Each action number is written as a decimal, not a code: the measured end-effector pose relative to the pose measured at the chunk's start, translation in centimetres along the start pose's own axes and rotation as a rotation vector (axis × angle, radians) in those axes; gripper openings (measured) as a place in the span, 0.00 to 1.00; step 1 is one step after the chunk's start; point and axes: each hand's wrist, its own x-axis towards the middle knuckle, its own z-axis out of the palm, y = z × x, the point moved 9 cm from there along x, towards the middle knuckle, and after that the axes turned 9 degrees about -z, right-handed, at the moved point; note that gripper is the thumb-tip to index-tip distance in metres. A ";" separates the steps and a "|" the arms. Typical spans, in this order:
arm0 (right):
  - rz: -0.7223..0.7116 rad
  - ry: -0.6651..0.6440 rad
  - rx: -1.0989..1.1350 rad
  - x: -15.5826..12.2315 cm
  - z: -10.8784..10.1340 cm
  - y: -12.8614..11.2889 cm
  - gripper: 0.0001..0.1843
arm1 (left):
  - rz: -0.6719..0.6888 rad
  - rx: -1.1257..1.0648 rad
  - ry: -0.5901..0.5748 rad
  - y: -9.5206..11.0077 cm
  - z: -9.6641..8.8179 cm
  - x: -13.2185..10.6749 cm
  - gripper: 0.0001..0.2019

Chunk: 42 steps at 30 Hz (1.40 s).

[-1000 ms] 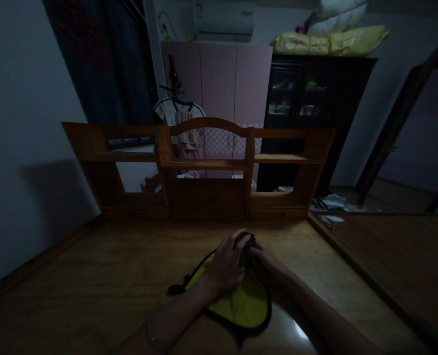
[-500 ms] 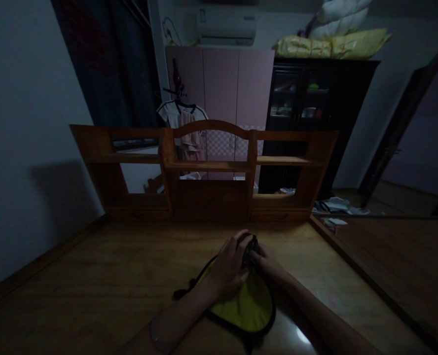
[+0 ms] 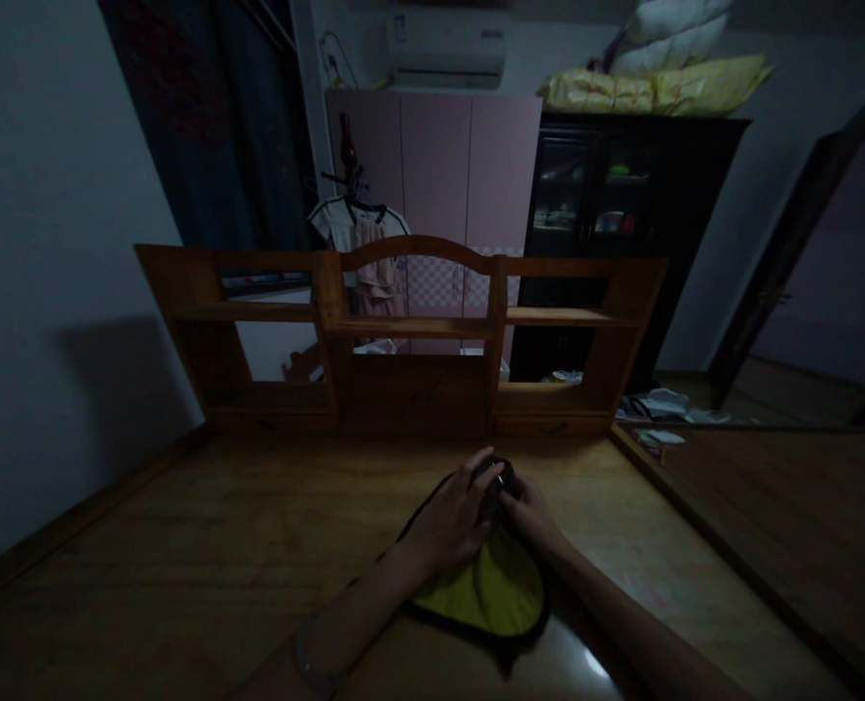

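Note:
A yellow-green fabric pouch (image 3: 502, 589) with black edging lies on the wooden desk top (image 3: 272, 526). At its far end is a small dark object (image 3: 500, 479) with a glint on it; its kind, and whether it belongs to the pouch, I cannot make out. My left hand (image 3: 451, 516) reaches over the pouch, its fingers curled over the dark object from the left. From the right, my right hand (image 3: 531, 508) grips the same object, thumb toward its near side. Part of the pouch is hidden under my left hand and forearm.
A wooden shelf unit (image 3: 410, 329) stands along the desk's far edge, with small drawers at its base. The wall (image 3: 59, 292) borders the left side. To the right, a raised wooden edge (image 3: 695, 516) separates another brown surface (image 3: 790, 506).
Both hands stay on the dark object, which has tilted slightly. The pouch has shifted a little, and its black strap end at the left is now mostly hidden behind my left arm.

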 end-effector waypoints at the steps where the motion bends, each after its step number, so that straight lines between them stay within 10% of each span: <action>1: -0.001 0.008 -0.005 0.0 -0.1 0.0 0.14 | -0.001 0.005 -0.003 0.0 0.0 0.0 0.39; 11: -0.090 -0.032 0.102 0.1 0.5 0.0 0.22 | -0.121 0.115 0.049 -1.9 0.3 0.0 0.47; 22: 0.146 -0.122 0.426 -0.7 2.1 2.8 0.28 | -0.082 0.093 0.052 -1.6 0.6 -0.1 0.44; 42: 0.086 -0.157 0.207 -0.3 1.2 2.6 0.17 | -0.059 0.129 0.083 -0.9 0.2 0.0 0.41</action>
